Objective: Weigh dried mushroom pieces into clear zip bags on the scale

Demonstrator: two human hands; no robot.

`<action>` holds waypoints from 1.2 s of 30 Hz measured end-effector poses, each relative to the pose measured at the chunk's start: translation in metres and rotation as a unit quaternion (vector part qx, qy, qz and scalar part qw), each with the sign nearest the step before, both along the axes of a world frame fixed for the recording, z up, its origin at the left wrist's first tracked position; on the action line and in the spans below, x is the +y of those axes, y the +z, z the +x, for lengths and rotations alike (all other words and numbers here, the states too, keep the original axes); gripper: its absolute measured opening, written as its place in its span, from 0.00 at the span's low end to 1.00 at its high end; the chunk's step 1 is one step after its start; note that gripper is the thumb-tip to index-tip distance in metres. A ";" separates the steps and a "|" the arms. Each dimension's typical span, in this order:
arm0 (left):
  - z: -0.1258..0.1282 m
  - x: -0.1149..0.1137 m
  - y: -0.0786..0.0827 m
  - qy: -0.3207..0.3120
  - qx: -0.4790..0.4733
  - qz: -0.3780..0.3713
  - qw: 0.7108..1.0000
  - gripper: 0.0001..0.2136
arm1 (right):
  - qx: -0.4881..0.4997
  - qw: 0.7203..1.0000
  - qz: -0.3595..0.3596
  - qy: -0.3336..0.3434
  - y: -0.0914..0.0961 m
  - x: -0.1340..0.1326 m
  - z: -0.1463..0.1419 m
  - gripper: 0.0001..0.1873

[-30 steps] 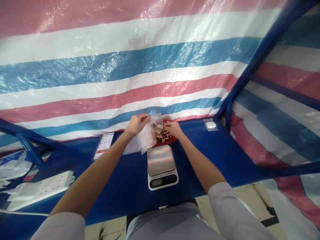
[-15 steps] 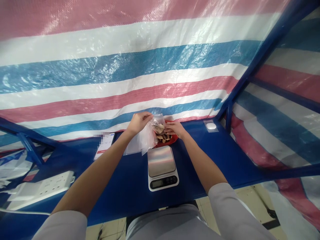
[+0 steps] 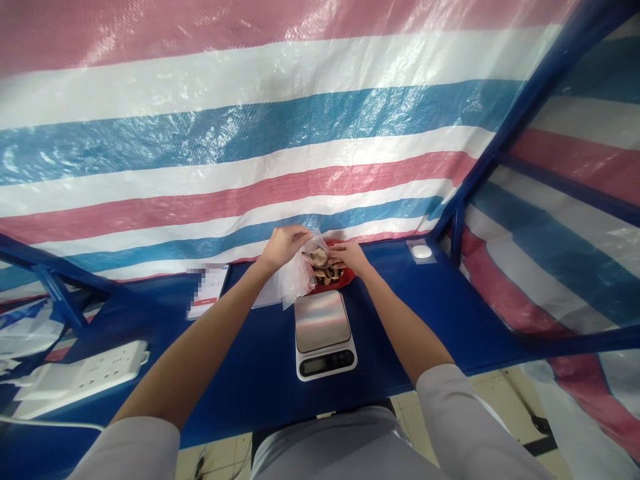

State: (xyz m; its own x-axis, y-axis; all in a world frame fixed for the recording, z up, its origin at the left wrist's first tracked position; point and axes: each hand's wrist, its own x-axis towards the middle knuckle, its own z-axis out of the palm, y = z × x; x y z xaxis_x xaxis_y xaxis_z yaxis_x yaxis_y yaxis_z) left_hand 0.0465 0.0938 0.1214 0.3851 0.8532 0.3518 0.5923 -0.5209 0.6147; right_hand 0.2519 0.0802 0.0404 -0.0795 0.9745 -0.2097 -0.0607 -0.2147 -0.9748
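Near the back of the blue surface (image 3: 150, 373), the left hand (image 3: 284, 245) pinches the top edge of a clear plastic bag (image 3: 296, 280); this bag looks thin, soft and light, so its edge is good place for taking hold. The right hand (image 3: 350, 257) is curled narrow just over dried brown pieces (image 3: 325, 272), but I cannot tell if it holds one. These pieces seem light and maybe brittle, and they lie on a red plate (image 3: 347, 276), behind a digital kitchen scale (image 3: 324, 337).

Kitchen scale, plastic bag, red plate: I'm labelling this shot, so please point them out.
Kitchen scale (image 3: 323, 321), head view, steel top.
Plastic bag (image 3: 296, 281), head view, lower corner.
Red plate (image 3: 347, 275), head view, right rim.
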 end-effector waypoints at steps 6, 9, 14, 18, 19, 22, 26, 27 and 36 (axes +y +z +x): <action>0.002 -0.001 0.003 0.034 -0.014 0.009 0.999 0.17 | -0.022 1.000 0.019 0.010 0.002 -0.001 0.008 0.10; 0.004 -0.002 0.003 0.030 -0.004 0.009 0.999 0.16 | 0.015 0.999 0.011 0.027 0.000 -0.001 0.009 0.12; 0.002 -0.002 0.000 0.026 0.003 0.006 1.000 0.17 | -0.008 1.000 -0.008 -0.004 -0.002 -0.001 0.008 0.09; -0.010 -0.002 -0.009 0.046 -0.030 -0.008 0.998 0.22 | -0.020 1.000 0.001 -0.024 -0.001 -0.001 0.008 0.07; -0.014 -0.002 -0.012 0.051 -0.032 -0.012 0.998 0.23 | -0.019 0.999 0.000 -0.028 -0.001 -0.002 0.007 0.07; -0.024 -0.003 -0.018 0.050 -0.026 -0.017 0.998 0.23 | -0.017 0.999 -0.005 -0.038 -0.002 -0.003 0.006 0.05; -0.025 -0.005 -0.017 0.052 0.004 0.003 0.999 0.21 | -0.019 0.999 -0.006 -0.032 -0.001 -0.004 0.002 0.03; -0.024 -0.005 -0.014 0.055 0.008 0.008 0.998 0.20 | -0.016 1.000 -0.002 -0.024 -0.001 -0.004 0.002 0.03; -0.025 -0.006 -0.014 0.073 -0.001 -0.004 0.997 0.20 | -0.057 0.997 0.040 -0.019 -0.007 -0.006 0.009 0.06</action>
